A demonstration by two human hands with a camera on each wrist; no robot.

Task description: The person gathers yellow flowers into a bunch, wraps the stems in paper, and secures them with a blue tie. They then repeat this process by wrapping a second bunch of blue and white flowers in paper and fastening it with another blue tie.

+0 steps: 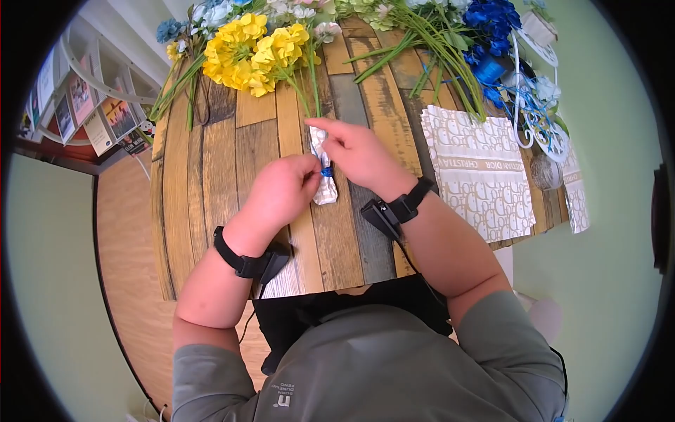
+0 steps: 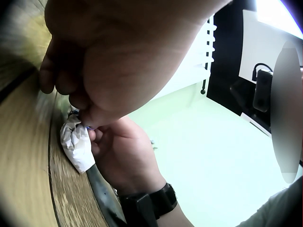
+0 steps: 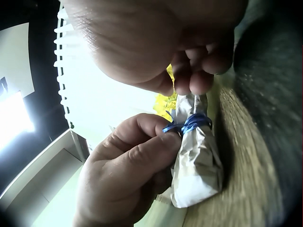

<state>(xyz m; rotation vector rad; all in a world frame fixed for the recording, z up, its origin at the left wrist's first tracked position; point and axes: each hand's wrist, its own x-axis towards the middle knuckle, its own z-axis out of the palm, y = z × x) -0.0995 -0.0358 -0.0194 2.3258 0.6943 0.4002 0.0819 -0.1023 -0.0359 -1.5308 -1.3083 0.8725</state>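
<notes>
A narrow roll of crumpled, patterned white paper (image 1: pixel 325 194) lies on the wooden table with green stems (image 1: pixel 316 98) running out of its far end. Blue ribbon (image 3: pixel 195 122) is wound tightly round its middle. My left hand (image 1: pixel 280 188) pinches a short end of that ribbon between thumb and finger, close against the paper. Over the upper part of the roll is my right hand (image 1: pixel 369 160), index finger stretched across toward the left and the other fingers bent. Its fingertips (image 3: pixel 201 82) are right at the paper; whether they grip anything I cannot tell.
Yellow flowers (image 1: pixel 253 56) lie beyond the roll. More stems (image 1: pixel 450 67) and blue flowers (image 1: pixel 490 24) fill the far right. Folded patterned paper (image 1: pixel 481 183) lies right of my right hand, beside a ribbon spool (image 1: pixel 545 172) and a white wire stand (image 1: pixel 519 91).
</notes>
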